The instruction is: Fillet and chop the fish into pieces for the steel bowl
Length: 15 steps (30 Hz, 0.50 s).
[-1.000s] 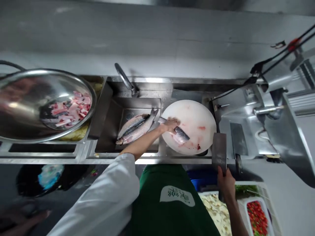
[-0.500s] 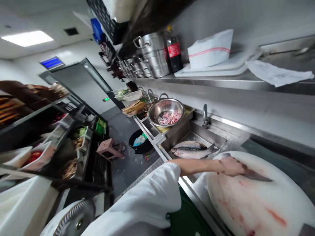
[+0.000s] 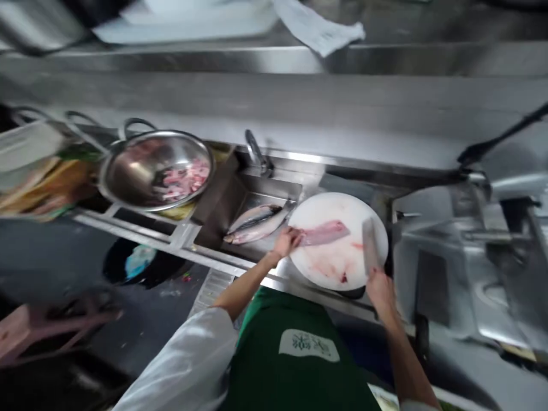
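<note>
A pink fish fillet (image 3: 324, 233) lies flesh side up on the round white cutting board (image 3: 342, 264). My left hand (image 3: 286, 241) grips its left end at the board's edge. In my right hand (image 3: 379, 287) is a cleaver (image 3: 369, 249), its blade resting over the board's right side, apart from the fillet. The picture is blurred by head motion.
Two whole fish (image 3: 257, 222) lie in the steel sink (image 3: 240, 240) left of the board, under a tap (image 3: 257, 151). A steel bowl (image 3: 156, 169) with pink meat pieces stands further left. A steel machine (image 3: 471, 251) fills the right side. A black bin (image 3: 141, 265) is on the floor.
My view swung to the left and back. The fish on the board now shows its pink flesh side. My right hand has brought the cleaver up from the counter edge over the board.
</note>
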Available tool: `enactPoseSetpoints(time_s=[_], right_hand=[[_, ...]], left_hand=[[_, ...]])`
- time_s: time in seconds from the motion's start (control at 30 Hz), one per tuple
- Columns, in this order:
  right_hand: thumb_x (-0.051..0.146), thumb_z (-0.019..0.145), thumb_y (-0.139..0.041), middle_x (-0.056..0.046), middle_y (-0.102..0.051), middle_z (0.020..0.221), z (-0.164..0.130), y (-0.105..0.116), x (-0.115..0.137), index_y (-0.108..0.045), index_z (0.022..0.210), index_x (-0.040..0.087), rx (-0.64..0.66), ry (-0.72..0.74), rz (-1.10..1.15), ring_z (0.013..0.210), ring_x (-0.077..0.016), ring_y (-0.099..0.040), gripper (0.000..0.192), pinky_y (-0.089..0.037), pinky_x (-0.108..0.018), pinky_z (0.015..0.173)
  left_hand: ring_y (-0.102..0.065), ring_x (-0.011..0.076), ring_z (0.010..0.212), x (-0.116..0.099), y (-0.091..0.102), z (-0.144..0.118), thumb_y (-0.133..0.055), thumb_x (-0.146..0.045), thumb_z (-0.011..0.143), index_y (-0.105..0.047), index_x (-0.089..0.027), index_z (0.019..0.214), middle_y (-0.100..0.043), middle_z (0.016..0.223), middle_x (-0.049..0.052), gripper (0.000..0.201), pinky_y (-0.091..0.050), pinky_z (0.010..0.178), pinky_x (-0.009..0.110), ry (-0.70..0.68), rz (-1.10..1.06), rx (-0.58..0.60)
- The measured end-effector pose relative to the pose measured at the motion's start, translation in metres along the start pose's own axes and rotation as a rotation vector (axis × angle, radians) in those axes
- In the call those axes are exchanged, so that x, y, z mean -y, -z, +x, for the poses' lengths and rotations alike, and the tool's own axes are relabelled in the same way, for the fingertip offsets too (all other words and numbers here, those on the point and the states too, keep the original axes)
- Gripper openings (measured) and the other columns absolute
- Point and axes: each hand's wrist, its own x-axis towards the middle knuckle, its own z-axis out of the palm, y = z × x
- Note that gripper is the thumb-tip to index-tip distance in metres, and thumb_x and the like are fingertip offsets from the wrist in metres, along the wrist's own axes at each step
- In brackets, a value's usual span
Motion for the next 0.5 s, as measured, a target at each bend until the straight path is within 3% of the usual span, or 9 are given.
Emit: enactPoseSetpoints(time_s=[0.1, 0.2, 0.3, 0.5], right_hand=[[0.021, 0.110, -0.034, -0.019, -0.076, 0.104, 0.002, 0.004, 0.014, -0.064, 0.130, 0.009, 0.020, -0.118, 0.038, 0.097, -0.0260, -0.075, 0.038, -0.050, -0.031, 0.078], [0.023, 0.111, -0.032, -0.018, -0.077, 0.107, 0.029, 0.011, 0.054, -0.060, 0.134, 0.010, 0.028, -0.014, 0.044, 0.099, -0.0260, -0.075, 0.039, -0.049, -0.031, 0.080], [0.027, 0.112, -0.030, -0.020, -0.076, 0.109, 0.052, 0.016, 0.078, -0.058, 0.135, 0.011, 0.023, 0.079, -0.004, 0.103, -0.0279, -0.075, 0.040, -0.050, -0.032, 0.083], [0.028, 0.113, -0.028, -0.021, -0.076, 0.111, 0.065, 0.017, 0.085, -0.055, 0.134, 0.010, 0.079, 0.088, -0.086, 0.107, -0.0286, -0.075, 0.039, -0.050, -0.032, 0.086]], left_hand=[[-0.064, 0.0224, 0.088, 0.028, -0.019, 0.000, -0.069, -0.021, 0.089, -0.072, -0.017, 0.098, -0.064, 0.100, 0.010, 0.010, -0.058, 0.092, 0.045, 0.129, -0.109, -0.068], [-0.057, 0.0105, 0.064, 0.040, -0.027, -0.015, -0.076, -0.028, 0.084, -0.068, -0.017, 0.094, -0.058, 0.098, 0.005, 0.016, -0.057, 0.067, 0.029, 0.295, -0.312, -0.199], [-0.054, 0.0085, 0.060, 0.043, -0.031, -0.027, -0.081, -0.036, 0.081, -0.064, -0.018, 0.090, -0.057, 0.093, 0.002, 0.026, -0.052, 0.058, 0.023, 0.380, -0.473, -0.277], [-0.051, 0.0086, 0.050, 0.046, -0.039, -0.038, -0.083, -0.047, 0.075, -0.055, -0.021, 0.085, -0.054, 0.068, -0.006, 0.040, -0.042, 0.047, 0.020, 0.520, -0.768, -0.216]])
